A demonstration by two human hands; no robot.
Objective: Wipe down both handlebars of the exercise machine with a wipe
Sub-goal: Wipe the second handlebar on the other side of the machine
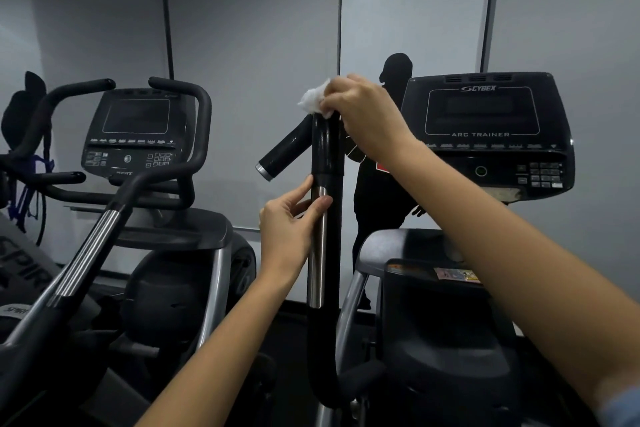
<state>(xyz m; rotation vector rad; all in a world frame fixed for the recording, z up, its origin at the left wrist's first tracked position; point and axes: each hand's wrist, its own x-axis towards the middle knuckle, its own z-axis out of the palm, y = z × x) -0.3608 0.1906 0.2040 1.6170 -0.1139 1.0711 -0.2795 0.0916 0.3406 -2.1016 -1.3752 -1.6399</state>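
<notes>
The right hand (360, 107) pinches a crumpled white wipe (313, 100) and presses it against the very top of the upright handlebar (325, 146), where the black grip begins; starting at the top looks sensible, since the wipe can then be drawn down the whole grip in one pass. The left hand (289, 222) rests lower on the same bar at its bright metal sleeve (318, 253), thumb (320, 204) laid across the front and fingers (301, 189) reaching round the near side in a loose hold rather than a tight one; it seems placed there to keep the swinging bar from moving under the wiping pressure.

A short side grip (282, 152) branches down and to the left just under the wipe, so the right hand would need to work round that junction. To the right the Arc Trainer console (485, 135) stands close behind the right forearm, leaving little room on that side; to the left there is open space before the neighbouring machine (138, 135). The second handlebar of this machine cannot be picked out; judged from this, the task is at an early stage.
</notes>
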